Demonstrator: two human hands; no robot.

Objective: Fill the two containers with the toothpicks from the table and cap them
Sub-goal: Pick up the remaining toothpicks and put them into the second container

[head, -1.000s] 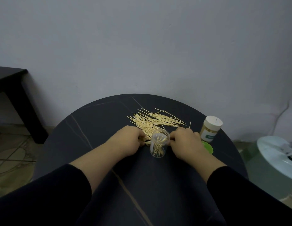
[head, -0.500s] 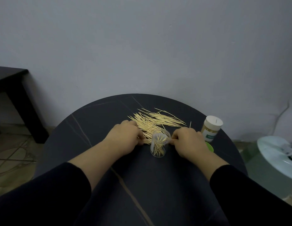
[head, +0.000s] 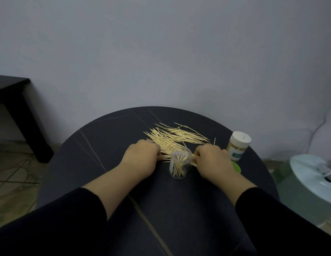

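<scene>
The left hand [head: 140, 159] lies knuckles-up on the table [head: 87, 154] at 9 o'clock of the open container [head: 178, 163]. Its fingers are curled under, and stick ends emerge from its inner side, so it appears to pinch one end of a small bundle; the fingertips themselves are hidden. The loose toothpicks [head: 175, 137] are fanned out at 12 o'clock of both hands, toward the wall. Judged from their form, they are very light, stiff, thin and sharp-tipped, and likely to roll or scatter. Take them at mid-length as an aligned bundle, not singly. The open container stands upright between the hands, uncapped and holding only a few slanted sticks. It looks light and easy to tip; steady it by the side wall while loading. The right hand [head: 212, 161] mirrors the left at 3 o'clock of the container, fingers curled, with stick ends showing at its inner edge. The green cap [head: 236, 167] lies just beyond its wrist. The capped container [head: 237, 146] stands full at 2 o'clock, near the table rim.
</scene>
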